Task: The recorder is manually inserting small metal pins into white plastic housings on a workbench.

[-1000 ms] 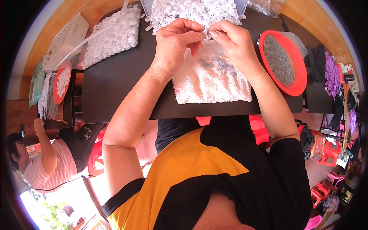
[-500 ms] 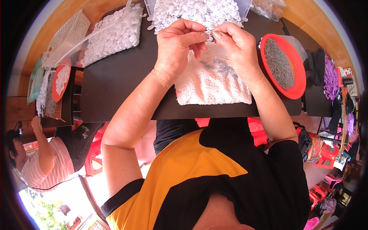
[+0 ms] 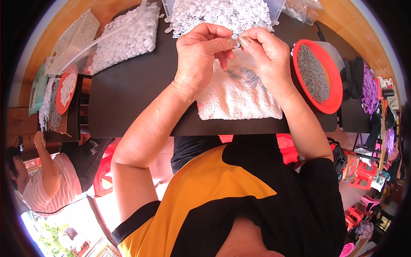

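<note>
Thumb and forefinger of my left hand point(image 3: 199, 53) are closed in a pinch, their tips meeting those of my right hand point(image 3: 272, 55), which is pinched as well. A small white plastic piece point(image 3: 237, 43) shows between the fingertips; anything else held there is too small to make out. Both hands are raised above a pale towel point(image 3: 239, 103), on which several thin grey pieces point(image 3: 252, 78) lie. Just beyond my fingers is a heap of white oval plastic pieces point(image 3: 222, 17) in a clear bin point(image 3: 277, 9).
At right stands a red oval tray point(image 3: 335, 96) of grey pieces point(image 3: 314, 73). A clear bag of white pieces point(image 3: 124, 38) and a white basket point(image 3: 79, 34) are at far left. Another person point(image 3: 51, 175) sits left by a red dish point(image 3: 62, 108). Purple strips point(image 3: 369, 88) lie far right.
Both hands have shifted very slightly right and toward me in the picture, with the whole table scene shifting a little too. The pinch at the fingertips is kept.
</note>
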`<state>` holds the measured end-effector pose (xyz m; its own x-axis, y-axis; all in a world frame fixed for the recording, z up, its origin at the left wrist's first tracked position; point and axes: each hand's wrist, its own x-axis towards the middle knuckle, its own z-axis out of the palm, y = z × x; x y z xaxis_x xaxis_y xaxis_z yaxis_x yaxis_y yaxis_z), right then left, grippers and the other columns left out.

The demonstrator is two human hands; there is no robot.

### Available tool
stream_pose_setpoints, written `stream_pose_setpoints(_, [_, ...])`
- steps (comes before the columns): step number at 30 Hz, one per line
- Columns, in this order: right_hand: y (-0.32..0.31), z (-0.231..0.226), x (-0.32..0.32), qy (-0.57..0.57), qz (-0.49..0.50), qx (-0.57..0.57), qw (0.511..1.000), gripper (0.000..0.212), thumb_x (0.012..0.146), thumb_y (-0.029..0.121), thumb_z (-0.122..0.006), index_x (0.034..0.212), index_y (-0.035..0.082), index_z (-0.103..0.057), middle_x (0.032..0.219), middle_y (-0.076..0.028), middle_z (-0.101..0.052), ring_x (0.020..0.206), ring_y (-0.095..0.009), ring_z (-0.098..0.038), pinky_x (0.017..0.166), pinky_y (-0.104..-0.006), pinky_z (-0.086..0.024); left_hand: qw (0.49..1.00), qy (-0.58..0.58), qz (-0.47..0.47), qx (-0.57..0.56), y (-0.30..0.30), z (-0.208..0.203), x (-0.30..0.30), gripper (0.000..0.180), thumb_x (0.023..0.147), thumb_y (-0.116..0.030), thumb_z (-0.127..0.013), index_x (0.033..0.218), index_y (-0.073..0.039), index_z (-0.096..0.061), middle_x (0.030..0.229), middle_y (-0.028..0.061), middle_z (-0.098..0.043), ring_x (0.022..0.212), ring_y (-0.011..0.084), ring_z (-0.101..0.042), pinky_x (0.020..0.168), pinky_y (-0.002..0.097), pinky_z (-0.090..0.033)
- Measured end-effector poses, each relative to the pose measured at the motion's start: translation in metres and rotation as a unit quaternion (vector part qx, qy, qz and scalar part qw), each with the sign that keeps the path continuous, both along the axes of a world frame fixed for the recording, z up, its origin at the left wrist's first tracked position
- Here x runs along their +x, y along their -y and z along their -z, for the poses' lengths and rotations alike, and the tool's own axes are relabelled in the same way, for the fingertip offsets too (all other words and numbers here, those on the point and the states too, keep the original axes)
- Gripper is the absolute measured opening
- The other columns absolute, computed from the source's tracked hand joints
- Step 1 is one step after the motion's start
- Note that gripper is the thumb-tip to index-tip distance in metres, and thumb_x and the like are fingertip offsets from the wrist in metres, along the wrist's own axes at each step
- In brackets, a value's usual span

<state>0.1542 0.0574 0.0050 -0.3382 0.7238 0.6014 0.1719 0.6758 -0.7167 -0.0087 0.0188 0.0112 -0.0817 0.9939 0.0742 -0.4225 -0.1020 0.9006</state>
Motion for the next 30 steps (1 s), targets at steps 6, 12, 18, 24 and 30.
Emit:
stream_pose_setpoints(6, [0.004, 0.007, -0.003, 0.001, 0.015, -0.004, 1.0, 0.003, 0.087, 0.001, -0.061, 0.091, 0.0, -0.062, 0.078, -0.01, -0.067, 0.068, -0.017, -0.064, 0.063, -0.0279, -0.05, 1.0, 0.011, -0.019, -0.002, 0.001, 0.002, 0.004, 0.012, 0.08, 0.008, -0.065, 0.091, 0.005, -0.06, 0.076, 0.0122, -0.065, 0.059, 0.0169, -0.062, 0.044, 0.0263, -0.045])
stream_pose_setpoints(12, [0.005, 0.015, -0.011, -0.019, 0.02, -0.062, 0.998, 0.004, 0.087, 0.003, -0.061, 0.089, 0.0, -0.062, 0.071, -0.008, -0.063, 0.063, -0.015, -0.06, 0.06, -0.0285, -0.047, 0.999, 0.027, -0.024, -0.021, -0.002, 0.01, 0.002, 0.016, 0.08, 0.011, -0.063, 0.094, 0.005, -0.059, 0.076, 0.0121, -0.065, 0.055, 0.0188, -0.061, 0.043, 0.0262, -0.043])
stream_pose_setpoints(18, [-0.003, 0.006, 0.0, -0.065, 0.018, -0.117, 0.991, 0.007, 0.088, 0.003, -0.061, 0.09, -0.002, -0.065, 0.071, -0.003, -0.063, 0.065, -0.007, -0.055, 0.06, -0.0238, -0.046, 0.998, 0.027, 0.007, -0.048, -0.003, 0.002, 0.004, 0.012, 0.087, -0.002, -0.064, 0.097, 0.004, -0.061, 0.081, 0.0116, -0.065, 0.063, 0.0187, -0.063, 0.051, 0.0267, -0.046])
stream_pose_setpoints(24, [-0.004, 0.008, 0.005, -0.073, -0.002, -0.128, 0.989, 0.006, 0.088, 0.003, -0.062, 0.09, -0.002, -0.066, 0.071, 0.0, -0.063, 0.066, -0.005, -0.054, 0.06, -0.0218, -0.045, 0.995, -0.065, 0.057, -0.055, -0.006, 0.003, -0.004, 0.016, 0.092, -0.01, -0.062, 0.099, 0.005, -0.064, 0.083, 0.0102, -0.065, 0.066, 0.0168, -0.06, 0.055, 0.0272, -0.046])
stream_pose_setpoints(30, [-0.003, 0.008, 0.003, -0.065, -0.013, -0.095, 0.993, 0.005, 0.087, 0.004, -0.065, 0.09, -0.001, -0.065, 0.072, -0.001, -0.065, 0.067, -0.004, -0.054, 0.061, -0.0221, -0.045, 0.994, -0.08, 0.061, -0.045, -0.006, 0.007, -0.002, 0.014, 0.092, -0.01, -0.063, 0.094, 0.004, -0.063, 0.078, 0.0084, -0.063, 0.061, 0.0147, -0.058, 0.048, 0.0253, -0.042])
